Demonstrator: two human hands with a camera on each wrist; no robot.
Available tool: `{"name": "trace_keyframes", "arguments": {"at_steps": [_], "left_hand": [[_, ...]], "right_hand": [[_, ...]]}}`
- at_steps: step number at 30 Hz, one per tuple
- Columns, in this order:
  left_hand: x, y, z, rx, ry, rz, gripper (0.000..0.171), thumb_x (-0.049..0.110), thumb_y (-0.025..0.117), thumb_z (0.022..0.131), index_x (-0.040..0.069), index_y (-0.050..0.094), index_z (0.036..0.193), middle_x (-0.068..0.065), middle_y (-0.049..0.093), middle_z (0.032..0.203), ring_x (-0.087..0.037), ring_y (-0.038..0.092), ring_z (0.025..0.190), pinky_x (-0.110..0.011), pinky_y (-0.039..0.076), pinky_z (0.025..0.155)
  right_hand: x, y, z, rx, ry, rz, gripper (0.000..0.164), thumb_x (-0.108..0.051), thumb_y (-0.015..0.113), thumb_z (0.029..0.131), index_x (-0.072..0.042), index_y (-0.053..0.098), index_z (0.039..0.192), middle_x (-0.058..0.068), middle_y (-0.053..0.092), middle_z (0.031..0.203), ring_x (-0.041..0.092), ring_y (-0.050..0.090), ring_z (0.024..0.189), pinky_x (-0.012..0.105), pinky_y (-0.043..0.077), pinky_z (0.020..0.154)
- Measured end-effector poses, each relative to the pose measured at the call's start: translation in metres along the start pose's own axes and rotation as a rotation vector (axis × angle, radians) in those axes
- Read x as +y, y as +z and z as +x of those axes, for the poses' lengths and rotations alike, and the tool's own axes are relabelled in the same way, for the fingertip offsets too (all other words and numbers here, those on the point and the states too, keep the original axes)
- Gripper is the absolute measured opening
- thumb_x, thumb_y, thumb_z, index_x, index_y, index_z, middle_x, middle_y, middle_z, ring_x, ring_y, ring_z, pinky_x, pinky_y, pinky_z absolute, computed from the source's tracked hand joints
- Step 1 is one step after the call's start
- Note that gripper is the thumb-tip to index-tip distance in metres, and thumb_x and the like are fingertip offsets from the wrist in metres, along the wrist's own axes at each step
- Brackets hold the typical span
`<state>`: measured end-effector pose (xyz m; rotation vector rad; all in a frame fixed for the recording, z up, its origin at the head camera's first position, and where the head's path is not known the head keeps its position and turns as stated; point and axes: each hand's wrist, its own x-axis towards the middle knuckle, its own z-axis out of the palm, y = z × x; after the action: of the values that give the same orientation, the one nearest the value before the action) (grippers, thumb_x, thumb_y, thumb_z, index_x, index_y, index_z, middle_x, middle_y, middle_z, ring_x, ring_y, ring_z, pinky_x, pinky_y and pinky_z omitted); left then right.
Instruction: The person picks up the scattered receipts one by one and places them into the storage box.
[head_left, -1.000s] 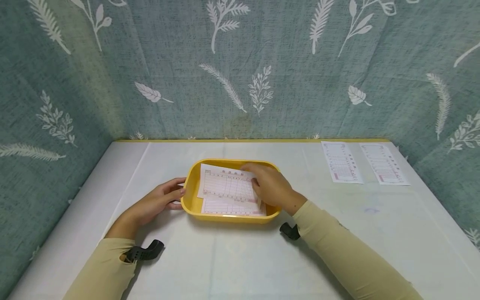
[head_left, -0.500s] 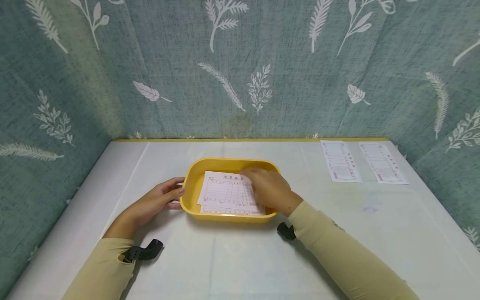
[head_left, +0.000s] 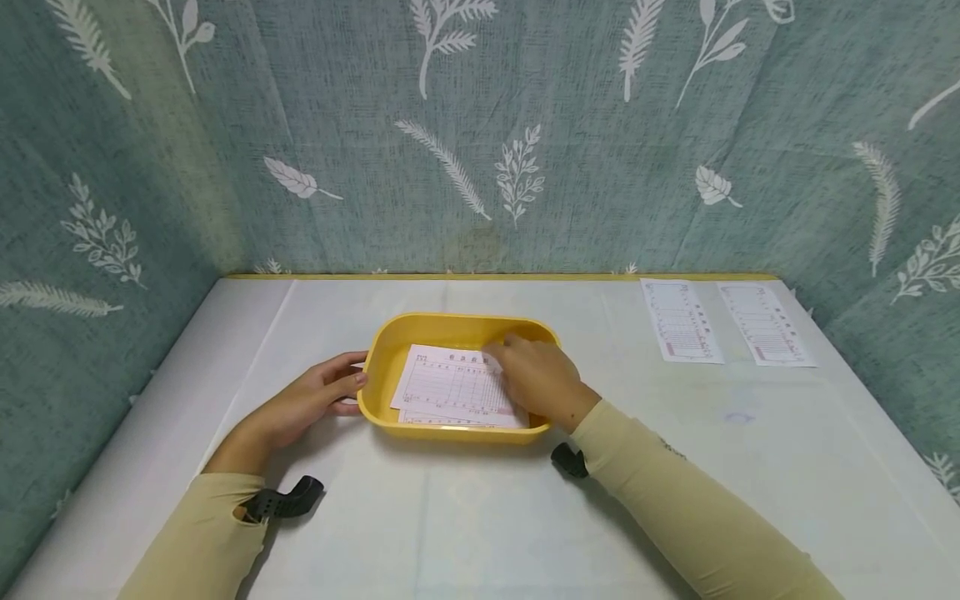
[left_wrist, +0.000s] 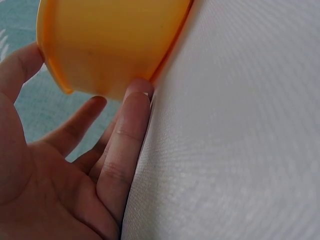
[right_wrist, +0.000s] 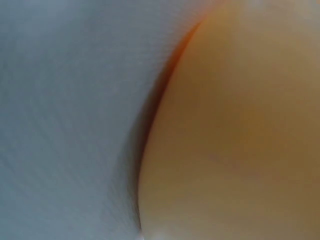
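A yellow plastic tray [head_left: 465, 435] sits on the white table, with printed paper slips [head_left: 446, 382] overlapping inside it. At its left end, my left hand [head_left: 311, 400] touches the outside. In the left wrist view, the thumb [left_wrist: 22, 65] meets the rim while nearly straight fingers [left_wrist: 127, 135] reach the lower wall of the tray [left_wrist: 110, 45]. My right hand [head_left: 543, 379] reaches into the right part of the tray, over the right end of the top slip. Its fingertips are mostly hidden, so any hold on the slip is unclear. The right wrist view has only the blurred tray wall [right_wrist: 230, 130].
Two more printed slips, a left one [head_left: 682, 321] and a right one [head_left: 767, 325], lie side by side at the table's back right. A leaf-patterned green cloth [head_left: 480, 150] rises behind and at both sides of the table [head_left: 450, 525].
The top slip, raised in my right hand a second ago, has come down onto the other paper in the tray. My right hand has shifted slightly left; my left hand stays at the tray's end.
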<state>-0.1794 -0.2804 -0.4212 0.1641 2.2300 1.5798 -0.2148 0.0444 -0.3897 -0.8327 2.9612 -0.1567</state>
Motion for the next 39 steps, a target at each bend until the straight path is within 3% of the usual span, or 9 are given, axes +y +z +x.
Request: {"name": "trace_keyframes", "arguments": {"at_steps": [7, 13, 24, 35, 39], "left_hand": [[-0.0004, -0.0013, 0.0001, -0.003, -0.019, 0.014, 0.064, 0.033, 0.053, 0.104, 0.003, 0.029, 0.155, -0.028, 0.045, 0.143, -0.008, 0.062, 0.104, -0.023, 0.058, 0.087], [0.0009, -0.001, 0.0007, -0.008, 0.008, -0.015, 0.063, 0.031, 0.053, 0.104, 0.001, 0.03, 0.154, -0.029, 0.045, 0.141, -0.006, 0.062, 0.103, -0.023, 0.058, 0.086], [-0.0011, -0.0018, -0.0001, -0.007, 0.0, -0.008, 0.063, 0.032, 0.053, 0.104, 0.003, 0.03, 0.155, -0.028, 0.045, 0.143, -0.007, 0.062, 0.105, -0.022, 0.058, 0.087], [0.0008, -0.0012, 0.0005, -0.011, -0.002, -0.005, 0.063, 0.031, 0.053, 0.104, 0.003, 0.03, 0.155, -0.029, 0.044, 0.144, -0.009, 0.062, 0.105, -0.022, 0.058, 0.087], [0.0009, -0.0013, 0.0003, -0.011, -0.008, -0.005, 0.064, 0.032, 0.053, 0.104, 0.003, 0.029, 0.155, -0.028, 0.044, 0.143, -0.008, 0.062, 0.104, -0.022, 0.058, 0.087]], "right_hand": [[0.0002, -0.0003, -0.0015, -0.004, -0.027, -0.02, 0.026, -0.022, 0.067, 0.096, -0.018, 0.068, 0.122, 0.004, 0.062, 0.105, 0.017, 0.054, 0.07, 0.03, 0.054, 0.072], [-0.0001, -0.0006, -0.0024, 0.031, -0.028, -0.053, 0.018, -0.023, 0.064, 0.098, -0.018, 0.072, 0.114, 0.003, 0.059, 0.098, 0.017, 0.052, 0.07, 0.029, 0.051, 0.068], [-0.0011, 0.0043, -0.0017, 0.07, -0.02, -0.118, 0.022, -0.027, 0.067, 0.097, -0.018, 0.074, 0.116, 0.006, 0.064, 0.108, 0.021, 0.057, 0.093, 0.033, 0.057, 0.086], [0.001, 0.0021, -0.0036, 0.102, -0.039, -0.032, 0.023, -0.025, 0.069, 0.095, -0.018, 0.073, 0.117, 0.003, 0.064, 0.105, 0.019, 0.057, 0.091, 0.03, 0.055, 0.079], [0.0019, 0.002, -0.0031, 0.103, -0.03, 0.029, 0.023, -0.026, 0.069, 0.095, -0.019, 0.074, 0.116, 0.001, 0.065, 0.108, 0.018, 0.059, 0.096, 0.031, 0.056, 0.082]]}}
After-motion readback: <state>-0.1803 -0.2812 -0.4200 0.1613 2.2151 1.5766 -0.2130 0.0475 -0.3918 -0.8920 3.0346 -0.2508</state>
